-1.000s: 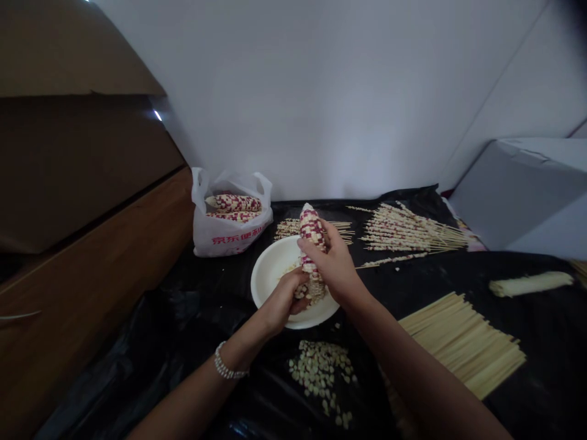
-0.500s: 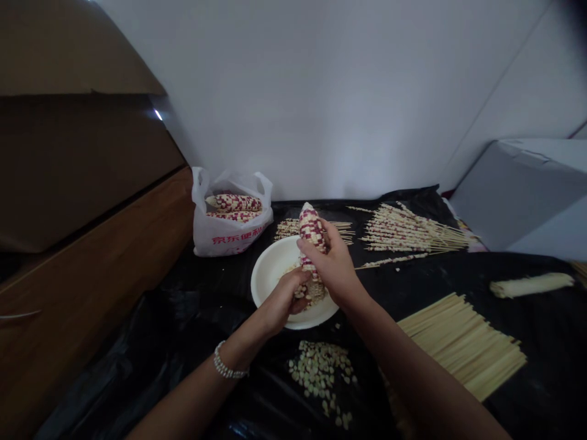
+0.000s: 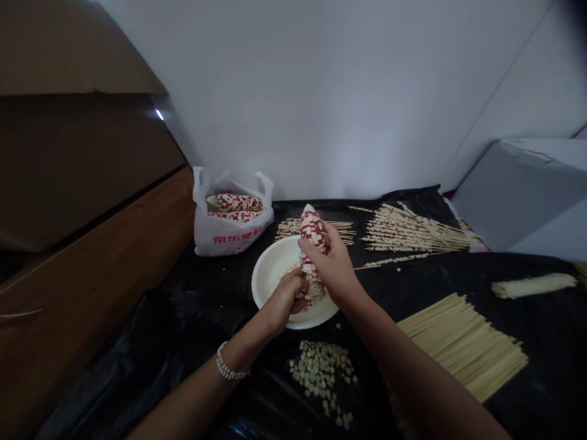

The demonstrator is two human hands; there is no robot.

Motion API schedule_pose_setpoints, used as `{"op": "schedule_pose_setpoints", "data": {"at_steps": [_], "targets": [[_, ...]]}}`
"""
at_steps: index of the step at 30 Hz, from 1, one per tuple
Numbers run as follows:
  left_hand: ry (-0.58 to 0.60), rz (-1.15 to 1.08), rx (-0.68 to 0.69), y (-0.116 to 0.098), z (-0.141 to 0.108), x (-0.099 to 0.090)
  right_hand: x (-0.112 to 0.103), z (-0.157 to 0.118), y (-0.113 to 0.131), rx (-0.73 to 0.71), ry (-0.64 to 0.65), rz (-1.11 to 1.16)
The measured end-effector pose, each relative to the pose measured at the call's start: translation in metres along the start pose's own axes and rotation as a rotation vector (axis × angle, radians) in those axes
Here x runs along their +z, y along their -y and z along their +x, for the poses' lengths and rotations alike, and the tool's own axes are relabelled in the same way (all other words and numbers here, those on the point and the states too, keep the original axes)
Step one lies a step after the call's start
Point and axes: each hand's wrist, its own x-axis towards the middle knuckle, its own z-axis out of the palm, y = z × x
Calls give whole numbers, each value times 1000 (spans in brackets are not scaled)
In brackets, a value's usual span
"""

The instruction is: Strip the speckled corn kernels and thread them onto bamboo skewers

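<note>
A red-and-cream ear of corn [image 3: 312, 227] stands tilted over a white bowl [image 3: 262, 275], its tip pointing away from me. My right hand [image 3: 337, 263] is closed around its right side, thumb across the front. Low on the ear, the rows are bare of kernels. My left hand [image 3: 287, 299] is closed against that lower part, thumb pressed to it and fingers curled beneath; some kernels seem to lie in those fingers, though this is partly hidden. Loose kernels show inside the bowl beside the ear.
Pale kernels [image 3: 321, 370] lie on the black plastic sheet [image 3: 192, 342] nearer me. A white plastic bag [image 3: 224, 235] holds more ears at back left. Skewers threaded with kernels [image 3: 398, 229], bare sticks [image 3: 463, 345] and a stripped cob [image 3: 534, 285] lie to the right.
My left thumb has shifted slightly down and left along the lower ear. The right hand keeps its hold, and the surroundings look the same.
</note>
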Motion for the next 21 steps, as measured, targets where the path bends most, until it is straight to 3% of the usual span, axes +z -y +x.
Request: {"op": "schedule_pose_setpoints", "data": {"at_steps": [13, 21], "targets": [[-63, 43, -24, 8, 0, -4, 4, -4, 6, -7, -10, -36], [-50, 19, -33, -6, -6, 6, 5, -6, 9, -16, -11, -74]]}}
